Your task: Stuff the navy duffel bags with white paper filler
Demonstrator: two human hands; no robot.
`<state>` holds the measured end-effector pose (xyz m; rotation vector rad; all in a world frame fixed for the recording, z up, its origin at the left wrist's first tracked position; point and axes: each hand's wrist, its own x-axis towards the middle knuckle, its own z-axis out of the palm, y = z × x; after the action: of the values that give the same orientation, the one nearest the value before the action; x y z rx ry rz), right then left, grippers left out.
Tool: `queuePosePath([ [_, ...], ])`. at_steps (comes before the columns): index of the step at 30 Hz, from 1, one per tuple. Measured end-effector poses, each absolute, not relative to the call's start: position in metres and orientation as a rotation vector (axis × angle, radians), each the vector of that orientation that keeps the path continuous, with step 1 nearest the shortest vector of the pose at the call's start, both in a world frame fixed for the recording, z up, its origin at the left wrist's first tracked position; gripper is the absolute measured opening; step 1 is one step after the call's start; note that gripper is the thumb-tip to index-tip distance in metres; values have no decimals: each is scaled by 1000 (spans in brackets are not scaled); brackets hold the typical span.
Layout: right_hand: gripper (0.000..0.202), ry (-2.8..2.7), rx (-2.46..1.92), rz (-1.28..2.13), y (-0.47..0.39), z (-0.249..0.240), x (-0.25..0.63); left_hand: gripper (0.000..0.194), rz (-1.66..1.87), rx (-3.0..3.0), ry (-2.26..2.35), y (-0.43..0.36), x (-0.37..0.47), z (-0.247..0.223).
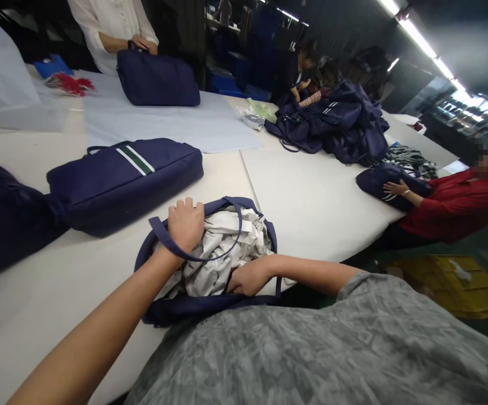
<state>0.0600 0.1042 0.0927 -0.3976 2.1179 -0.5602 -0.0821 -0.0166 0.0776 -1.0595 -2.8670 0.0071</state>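
Observation:
An open navy bag (pixel 210 304) lies at the near edge of the white table, with crumpled whitish paper (pixel 218 242) filling it. At the bag's far left rim is my left hand (pixel 186 225), its fingers closed over the edge beside a looped handle (pixel 168 239). My right hand (pixel 248 277) is inside the near right part of the opening, against the paper; its fingers curl down, and their tips are hidden. A filled navy bag with a green and white stripe (pixel 136 160) lies just beyond, to the left.
Another navy bag (pixel 8 219) is at the left edge. Across the table (pixel 303 197), a person holds a navy bag (pixel 159 79). A pile of navy bags (pixel 337 124) lies at the back right. A person in red touches another bag (pixel 379 183); a yellow crate (pixel 459 281) stands below.

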Motion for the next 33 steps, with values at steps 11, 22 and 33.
queuePosePath([
  [11,54,2564,-121,-461,132,60,4,34,-166,-1241,-2774,-29,-85,68],
  [22,13,2601,-275,-742,142,-9,4,32,-339,-1099,-2540,-16,10,-13],
  [33,48,2558,665,-613,186,-4,87,43,-449,-1172,-2580,-17,-2,-3],
])
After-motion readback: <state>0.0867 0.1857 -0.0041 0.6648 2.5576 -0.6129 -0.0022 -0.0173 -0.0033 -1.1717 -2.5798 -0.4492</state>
